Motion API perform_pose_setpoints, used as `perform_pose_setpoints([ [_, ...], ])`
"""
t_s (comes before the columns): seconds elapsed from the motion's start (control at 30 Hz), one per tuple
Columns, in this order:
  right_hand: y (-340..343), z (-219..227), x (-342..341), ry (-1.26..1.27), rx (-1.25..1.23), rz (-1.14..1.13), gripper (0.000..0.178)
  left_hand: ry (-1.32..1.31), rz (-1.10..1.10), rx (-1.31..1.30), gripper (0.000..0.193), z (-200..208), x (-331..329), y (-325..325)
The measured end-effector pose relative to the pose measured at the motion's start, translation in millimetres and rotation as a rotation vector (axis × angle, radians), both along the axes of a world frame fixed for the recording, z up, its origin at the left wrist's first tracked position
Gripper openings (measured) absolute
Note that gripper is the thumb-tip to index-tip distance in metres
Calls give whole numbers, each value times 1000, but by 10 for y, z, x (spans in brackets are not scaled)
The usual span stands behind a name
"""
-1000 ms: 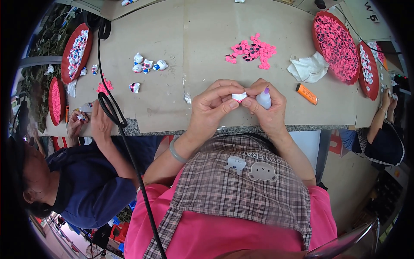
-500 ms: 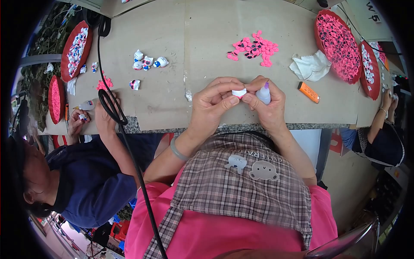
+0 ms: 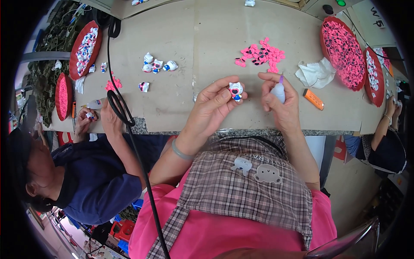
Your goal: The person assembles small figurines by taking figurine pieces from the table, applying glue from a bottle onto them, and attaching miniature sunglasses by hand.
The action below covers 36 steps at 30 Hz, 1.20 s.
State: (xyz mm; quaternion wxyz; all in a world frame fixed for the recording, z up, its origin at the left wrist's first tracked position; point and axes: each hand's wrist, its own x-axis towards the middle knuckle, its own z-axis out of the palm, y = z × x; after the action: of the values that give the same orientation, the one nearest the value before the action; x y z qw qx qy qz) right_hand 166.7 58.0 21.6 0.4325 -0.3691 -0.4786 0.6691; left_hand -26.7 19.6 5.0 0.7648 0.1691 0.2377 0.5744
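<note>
Between thumb and fingers, my left hand (image 3: 214, 101) grips a small white cat figurine (image 3: 236, 91) with a pink-rimmed face and a blue body, its front toward me. My right hand (image 3: 282, 101) is closed around a translucent squeeze bottle (image 3: 278, 92) with a purple tip pointing up; the index finger is stretched out beside the tip. A gap separates the two hands. Beyond them lies a loose pile of small pink pieces (image 3: 262, 54), some with dark faces. Several similar figurines (image 3: 157, 65) stand farther left on the table.
Crumpled white tissue (image 3: 316, 74) and an orange box-shaped item (image 3: 313, 99) lie to the right. Red trays (image 3: 322, 32) hold pink pieces and figurines at both sides. A black cable (image 3: 111, 71) hangs across the left. A co-worker's hand (image 3: 113, 117) works at the left.
My hands have moved apart. The figurine has been turned from its white side to show its face. The right hand still holds the bottle, its index finger now extended. The whole view has shifted slightly.
</note>
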Motion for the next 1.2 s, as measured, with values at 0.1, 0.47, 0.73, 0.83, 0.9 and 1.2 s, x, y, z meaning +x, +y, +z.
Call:
perform_pose_setpoints([
  [0.1,-1,11,32,11,-39,-67,37,-51,-5,-33,36,32,-28,25],
  [0.47,20,-83,62,-93,-74,-45,25,74,108,-41,31,25,-223,104],
  [0.73,-14,-63,93,-94,-70,-56,19,1185,515,235,24,201,-816,159],
  [0.83,-16,-70,91,-81,-77,-59,18,1669,438,357,28,358,-960,153],
  [0.9,-1,-83,93,-75,-88,-39,19,1844,385,486,29,383,-994,214],
  [1.2,41,-57,122,-48,-93,-11,20,2199,354,743,29,437,-1130,613],
])
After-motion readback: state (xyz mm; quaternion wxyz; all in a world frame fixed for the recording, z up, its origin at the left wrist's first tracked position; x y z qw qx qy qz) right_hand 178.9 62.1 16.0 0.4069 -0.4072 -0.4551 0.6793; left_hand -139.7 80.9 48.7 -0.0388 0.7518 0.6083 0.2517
